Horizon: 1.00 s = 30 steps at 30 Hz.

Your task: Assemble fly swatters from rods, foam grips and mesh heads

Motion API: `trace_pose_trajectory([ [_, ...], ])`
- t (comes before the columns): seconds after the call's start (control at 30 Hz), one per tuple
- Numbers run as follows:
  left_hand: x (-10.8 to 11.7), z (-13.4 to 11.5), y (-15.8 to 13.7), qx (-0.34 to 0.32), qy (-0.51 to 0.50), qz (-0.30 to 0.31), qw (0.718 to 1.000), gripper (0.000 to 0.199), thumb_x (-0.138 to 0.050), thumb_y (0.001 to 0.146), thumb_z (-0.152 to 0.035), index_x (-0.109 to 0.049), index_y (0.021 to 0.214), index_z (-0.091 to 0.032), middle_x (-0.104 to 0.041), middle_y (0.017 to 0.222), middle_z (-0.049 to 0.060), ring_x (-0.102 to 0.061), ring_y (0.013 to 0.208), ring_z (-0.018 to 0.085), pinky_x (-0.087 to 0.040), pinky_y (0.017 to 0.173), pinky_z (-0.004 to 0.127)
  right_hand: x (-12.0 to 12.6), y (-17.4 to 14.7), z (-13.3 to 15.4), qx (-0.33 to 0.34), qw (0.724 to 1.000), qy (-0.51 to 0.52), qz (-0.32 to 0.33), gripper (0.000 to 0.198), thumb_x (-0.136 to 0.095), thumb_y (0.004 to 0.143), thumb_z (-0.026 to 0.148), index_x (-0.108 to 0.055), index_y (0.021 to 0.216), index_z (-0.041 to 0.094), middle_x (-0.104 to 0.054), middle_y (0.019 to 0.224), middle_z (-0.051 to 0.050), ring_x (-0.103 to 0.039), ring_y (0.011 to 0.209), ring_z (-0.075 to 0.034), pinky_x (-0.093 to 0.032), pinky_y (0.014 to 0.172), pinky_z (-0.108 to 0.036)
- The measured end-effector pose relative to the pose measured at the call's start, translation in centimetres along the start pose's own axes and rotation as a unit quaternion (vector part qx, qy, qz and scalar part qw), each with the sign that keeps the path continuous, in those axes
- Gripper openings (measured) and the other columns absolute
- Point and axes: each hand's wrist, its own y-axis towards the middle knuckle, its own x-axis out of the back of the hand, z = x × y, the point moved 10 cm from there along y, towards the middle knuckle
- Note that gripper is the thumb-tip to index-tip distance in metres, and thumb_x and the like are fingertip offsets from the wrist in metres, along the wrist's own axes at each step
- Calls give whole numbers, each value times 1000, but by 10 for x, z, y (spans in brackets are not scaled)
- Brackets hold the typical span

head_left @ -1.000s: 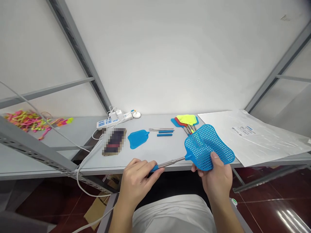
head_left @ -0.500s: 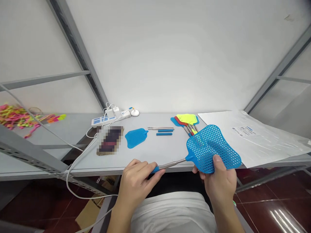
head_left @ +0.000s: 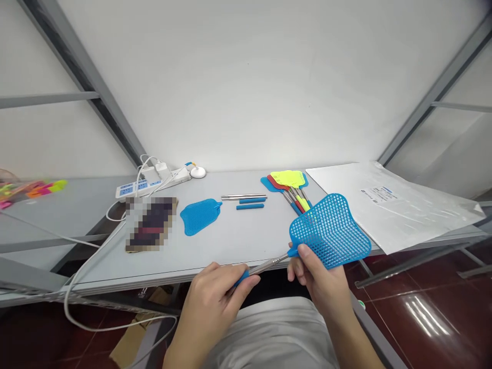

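1. The blue fly swatter (head_left: 328, 230) hangs over the surface's near edge; long axis runs from 8 to 2 o'clock, head toward 2.
2. Left hand (head_left: 215, 302) grips its handle; right hand (head_left: 321, 282) pinches the head's base.
3. Grey surface (head_left: 238, 241); white wall (head_left: 246, 77); red tiled floor (head_left: 423, 318).

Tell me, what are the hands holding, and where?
One blue swatter: the left hand grips its blue handle end, and the right hand pinches the mesh head near its neck.

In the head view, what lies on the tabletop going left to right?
Power strip → blurred flat item → loose blue swatter head → metal rod with two blue sleeves → pile of finished swatters → clear plastic bags.
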Motion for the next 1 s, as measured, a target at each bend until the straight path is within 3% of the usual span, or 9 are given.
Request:
trace_pose_trajectory([
  [0.2, -21, 17, -8, 140, -96, 99, 980, 34, -52, 97, -40, -64, 70, -22, -61, 59, -3, -53, 54, 13, -40, 53, 24, 0, -1, -4, -12, 1000, -20, 11, 20, -70, 85, 36, -68, 80, 17, -45, 51, 7, -41, 42, -9, -43, 45, -27],
  [0.43, -22, 19, -7, 184, -190, 64, 962, 22, -63, 91, -37, -74, 79, -24, -69, 69, 1, -59, 62, 16, -49, 60, 26, 7, 0, -9, -26, 1000, -13, 1, 21, -70, 86, 36, -70, 85, 16, -46, 47, 7, -45, 43, -10, -48, 50, -29],
  [0.5, -23, 25, -11, 222, -299, 68, 926, 21, -67, 88, -39, -77, 99, -25, -71, 76, 4, -59, 60, 16, -52, 58, 28, 6, 1, -7, -22, 1000, 10, -7, 23, -69, 87, 38, -69, 85, 15, -49, 47, 6, -46, 41, -10, -50, 50, -29],
  [0.6, -28, 26, -17, 265, -543, 91, 792, 51, -61, 88, -50, -63, 132, -24, -72, 91, 13, -46, 44, 10, -54, 47, 31, 4, 4, -5, -17, 999, 44, -27, 24, -68, 87, 40, -68, 87, 16, -56, 52, 5, -47, 36, -9, -51, 47, -28],
  [0.67, -23, 24, -13, 241, -656, 59, 712, 55, -53, 90, -56, -62, 133, -23, -71, 100, 17, -43, 42, 9, -55, 45, 34, 3, 3, -6, -14, 996, 71, -50, 23, -68, 87, 40, -67, 88, 17, -58, 54, 5, -45, 34, -8, -50, 44, -26],
  [0.7, -20, 26, -11, 226, -685, 31, 691, 52, -52, 91, -55, -65, 129, -23, -70, 100, 17, -46, 44, 10, -56, 46, 36, 1, 2, -8, -17, 995, 85, -57, 23, -67, 87, 41, -67, 88, 17, -58, 55, 5, -44, 34, -7, -50, 43, -26],
  [0.77, -21, 29, -9, 213, -703, -22, 678, 41, -52, 94, -49, -69, 121, -24, -69, 92, 13, -54, 52, 13, -58, 53, 37, -5, -3, -15, -27, 992, 109, -63, 25, -65, 89, 43, -66, 90, 18, -58, 56, 6, -42, 33, -7, -48, 41, -25],
  [0.87, -38, 37, -12, 241, -668, -90, 698, 28, -55, 96, -40, -71, 111, -22, -66, 80, 7, -62, 65, 16, -59, 66, 35, -18, -10, -29, -46, 990, 129, -43, 26, -63, 90, 43, -67, 92, 18, -58, 57, 5, -42, 34, -7, -48, 41, -25],
  [1.0, -68, 34, -7, 253, -668, -119, 690, 26, -61, 92, -44, -68, 102, -21, -63, 76, 3, -61, 64, 15, -55, 55, 28, -32, -13, -40, -59, 986, 159, -3, 24, -63, 91, 41, -67, 87, 18, -54, 55, 6, -42, 38, -6, -45, 42, -21],
])
